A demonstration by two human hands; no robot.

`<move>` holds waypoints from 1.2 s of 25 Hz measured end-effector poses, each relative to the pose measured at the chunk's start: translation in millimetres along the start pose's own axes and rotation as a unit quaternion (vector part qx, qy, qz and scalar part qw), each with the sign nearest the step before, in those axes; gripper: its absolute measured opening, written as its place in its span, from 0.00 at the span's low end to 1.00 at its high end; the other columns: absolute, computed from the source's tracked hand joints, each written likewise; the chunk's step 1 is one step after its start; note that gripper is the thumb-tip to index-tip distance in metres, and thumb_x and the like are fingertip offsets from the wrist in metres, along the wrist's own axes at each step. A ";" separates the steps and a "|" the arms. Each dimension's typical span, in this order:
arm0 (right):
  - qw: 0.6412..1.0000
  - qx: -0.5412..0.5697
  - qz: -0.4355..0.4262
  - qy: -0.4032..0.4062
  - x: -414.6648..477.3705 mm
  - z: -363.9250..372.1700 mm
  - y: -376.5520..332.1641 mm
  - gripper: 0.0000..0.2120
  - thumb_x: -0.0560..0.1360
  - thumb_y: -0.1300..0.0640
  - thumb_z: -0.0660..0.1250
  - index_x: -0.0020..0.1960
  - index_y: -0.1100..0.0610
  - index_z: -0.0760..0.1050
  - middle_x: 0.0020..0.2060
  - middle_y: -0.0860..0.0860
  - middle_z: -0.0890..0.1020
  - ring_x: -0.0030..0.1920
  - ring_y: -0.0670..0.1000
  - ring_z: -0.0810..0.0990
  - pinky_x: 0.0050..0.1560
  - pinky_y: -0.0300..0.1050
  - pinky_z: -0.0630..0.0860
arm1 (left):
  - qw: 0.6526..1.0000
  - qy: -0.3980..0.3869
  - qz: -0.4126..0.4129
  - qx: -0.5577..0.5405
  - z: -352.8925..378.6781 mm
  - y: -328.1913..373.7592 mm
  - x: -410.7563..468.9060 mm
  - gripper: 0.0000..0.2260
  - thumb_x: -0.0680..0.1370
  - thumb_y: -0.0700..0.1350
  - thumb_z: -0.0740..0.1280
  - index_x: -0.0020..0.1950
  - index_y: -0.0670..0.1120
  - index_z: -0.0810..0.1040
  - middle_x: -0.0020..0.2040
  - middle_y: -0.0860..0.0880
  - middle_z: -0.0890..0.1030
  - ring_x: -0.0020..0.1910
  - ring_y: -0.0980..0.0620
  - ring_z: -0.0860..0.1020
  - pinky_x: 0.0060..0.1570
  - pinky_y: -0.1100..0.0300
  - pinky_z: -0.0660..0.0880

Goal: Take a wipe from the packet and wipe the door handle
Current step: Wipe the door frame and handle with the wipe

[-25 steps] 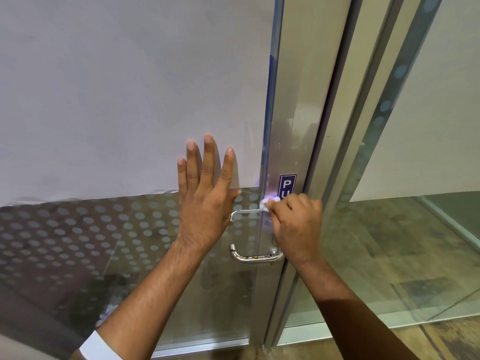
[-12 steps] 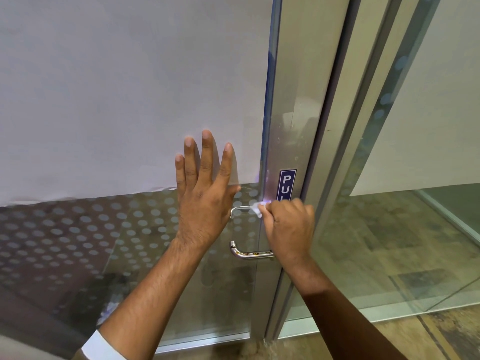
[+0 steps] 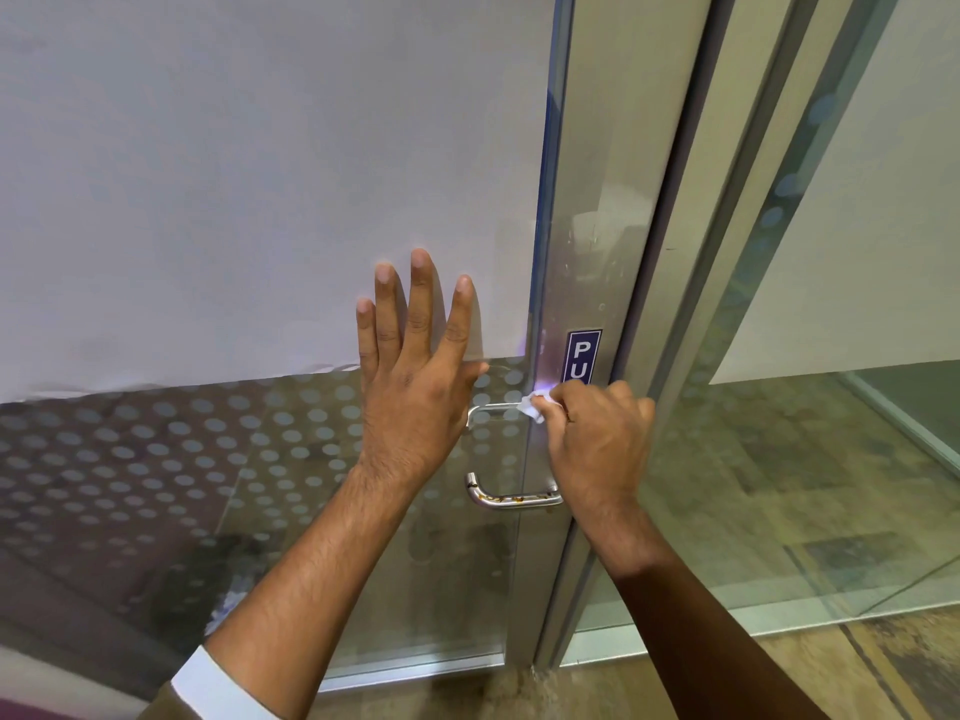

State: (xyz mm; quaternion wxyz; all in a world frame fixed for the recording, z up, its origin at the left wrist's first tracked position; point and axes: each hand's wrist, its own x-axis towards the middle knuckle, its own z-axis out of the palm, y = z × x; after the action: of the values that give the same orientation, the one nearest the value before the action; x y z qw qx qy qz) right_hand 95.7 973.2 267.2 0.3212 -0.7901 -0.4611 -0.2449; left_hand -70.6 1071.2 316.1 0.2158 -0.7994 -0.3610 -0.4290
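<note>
A steel U-shaped door handle [image 3: 511, 500] is fixed to a glass door, with brown stains along its lower bar. My right hand [image 3: 597, 444] is closed on a small white wipe [image 3: 532, 406] and presses it against the handle's upper bar near the door's metal stile. My left hand [image 3: 415, 376] lies flat with fingers spread on the glass, just left of the handle, and holds nothing. The wipe packet is not in view.
The glass door [image 3: 260, 200] carries a white frosted film above and a dotted pattern below. A blue sign [image 3: 583, 356] sits on the metal stile [image 3: 597, 174]. A fixed glass panel [image 3: 831, 459] stands to the right, with wooden floor below.
My right hand has slid the wipe slightly left along the upper bar. The view has shifted a little; my left hand stays flat on the glass.
</note>
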 end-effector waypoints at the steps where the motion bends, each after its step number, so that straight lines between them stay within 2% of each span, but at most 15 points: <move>1: 1.000 -0.008 0.001 -0.005 -2.9 1.4 0.9 0.12 0.75 0.42 0.74 0.42 0.49 0.80 0.32 0.47 0.81 0.39 0.54 0.75 0.41 0.50 0.64 | 1.000 -0.002 0.000 -0.001 0.2 0.1 0.1 0.39 0.81 0.54 0.75 0.86 0.43 0.60 0.85 0.30 0.56 0.83 0.32 0.45 0.83 0.36 0.42; 6: 0.995 -0.046 -0.024 -0.083 -34.1 23.4 14.2 0.11 0.73 0.44 0.77 0.40 0.49 0.79 0.32 0.46 0.82 0.38 0.54 0.75 0.41 0.49 0.65 | 1.000 -0.003 -0.001 -0.008 0.2 0.3 -0.7 0.39 0.82 0.53 0.74 0.86 0.43 0.59 0.85 0.30 0.55 0.83 0.33 0.45 0.83 0.35 0.43; 12: 0.999 0.019 -0.016 0.032 9.0 -5.5 -1.5 0.12 0.77 0.42 0.71 0.40 0.49 0.81 0.31 0.46 0.82 0.37 0.54 0.74 0.42 0.50 0.63 | 1.000 -0.004 0.000 -0.004 -0.2 0.6 -0.4 0.39 0.82 0.52 0.74 0.86 0.43 0.58 0.85 0.30 0.55 0.84 0.26 0.51 0.83 0.34 0.44; 16: 0.994 0.057 -0.006 0.095 35.4 -24.6 -11.1 0.11 0.77 0.44 0.73 0.41 0.49 0.81 0.32 0.47 0.83 0.37 0.54 0.75 0.42 0.50 0.60 | 1.000 -0.003 -0.001 -0.010 -1.5 1.2 -0.1 0.39 0.82 0.52 0.74 0.86 0.43 0.58 0.85 0.30 0.55 0.84 0.32 0.46 0.82 0.33 0.45; 18: 0.994 0.056 -0.015 0.093 31.4 -21.7 -9.4 0.10 0.77 0.44 0.72 0.42 0.50 0.81 0.34 0.46 0.83 0.38 0.54 0.75 0.42 0.49 0.58 | 1.000 -0.007 -0.001 -0.012 -1.4 1.0 -0.1 0.38 0.82 0.52 0.74 0.86 0.43 0.58 0.85 0.30 0.55 0.84 0.33 0.46 0.82 0.33 0.46; 20: 0.997 0.045 -0.027 0.058 15.3 -8.1 -2.6 0.11 0.77 0.43 0.72 0.42 0.50 0.80 0.34 0.47 0.82 0.38 0.53 0.74 0.42 0.48 0.56 | 1.000 -0.010 -0.003 -0.013 -1.8 1.9 0.0 0.39 0.82 0.52 0.74 0.86 0.43 0.58 0.85 0.30 0.55 0.84 0.32 0.45 0.82 0.32 0.46; 23: 0.999 0.000 -0.036 -0.029 -16.9 17.0 10.1 0.13 0.75 0.43 0.74 0.39 0.50 0.79 0.32 0.47 0.80 0.38 0.53 0.74 0.41 0.49 0.60 | 1.000 -0.010 0.000 -0.011 -1.7 1.3 0.4 0.39 0.82 0.52 0.73 0.87 0.43 0.58 0.85 0.31 0.54 0.84 0.33 0.45 0.83 0.33 0.45; 25: 0.998 -0.010 -0.037 -0.050 -25.7 24.4 14.0 0.13 0.75 0.44 0.76 0.37 0.49 0.78 0.31 0.46 0.80 0.37 0.53 0.74 0.41 0.50 0.61 | 1.000 -0.011 0.000 -0.007 -1.9 1.5 0.3 0.39 0.82 0.53 0.73 0.87 0.43 0.58 0.85 0.31 0.54 0.84 0.33 0.44 0.83 0.34 0.44; 30: 0.998 0.057 -0.028 0.028 -0.2 6.4 3.6 0.12 0.76 0.46 0.74 0.37 0.50 0.79 0.31 0.47 0.81 0.38 0.54 0.74 0.41 0.50 0.61 | 1.000 -0.013 0.001 -0.003 -2.0 2.8 0.2 0.40 0.82 0.53 0.73 0.87 0.43 0.56 0.86 0.31 0.52 0.84 0.33 0.44 0.83 0.34 0.42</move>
State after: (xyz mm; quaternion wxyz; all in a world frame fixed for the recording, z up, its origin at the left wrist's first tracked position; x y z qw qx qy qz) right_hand 99.4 976.4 261.7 0.3713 -0.7503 -0.4870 -0.2491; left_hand -69.5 1068.1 317.2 0.2091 -0.8059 -0.3620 -0.4191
